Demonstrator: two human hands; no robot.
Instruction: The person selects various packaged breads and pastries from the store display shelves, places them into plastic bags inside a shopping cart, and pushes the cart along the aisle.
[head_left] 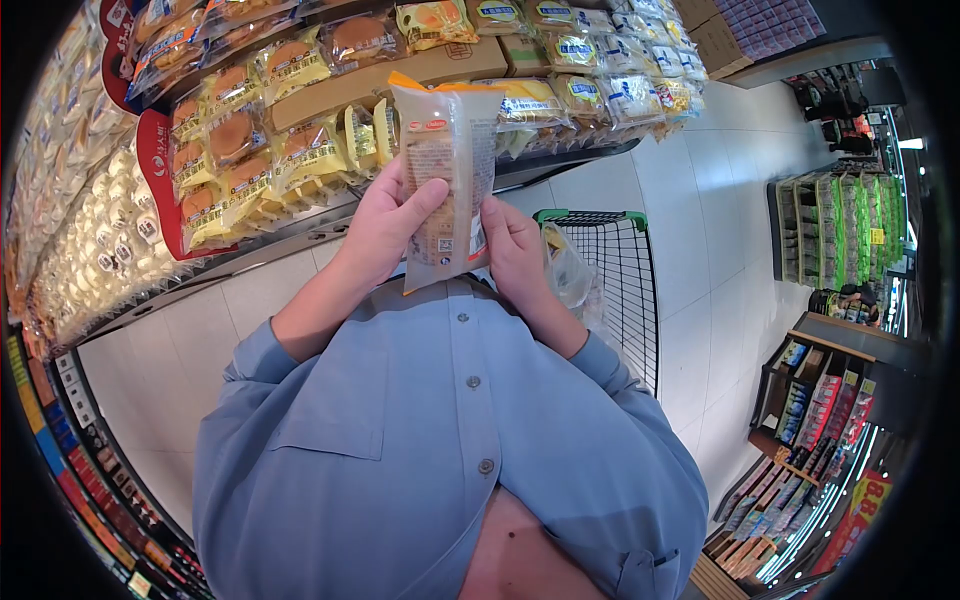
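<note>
A tall plastic food packet [447, 170] with an orange top edge is held upright in front of my chest. Small printed text, a lengthwise seam and a square code show on the side facing me; I cannot make out what is inside. My left hand [398, 220] grips its left edge, thumb across the front and fingers mostly hidden behind. On the right edge, lower down, my right hand [513, 243] pinches the packet with its thumb in front. Just beyond the packet is a shelf of wrapped cakes [310, 145] in yellow and clear bags.
A shopping cart [610, 270] with green corners stands close by my right arm, a clear plastic bag [566, 265] inside it. Bulk wrapped snacks [110, 230] fill the left display. Green-edged racks [840, 225] and shelves of boxes [815, 400] stand across the tiled aisle [715, 200].
</note>
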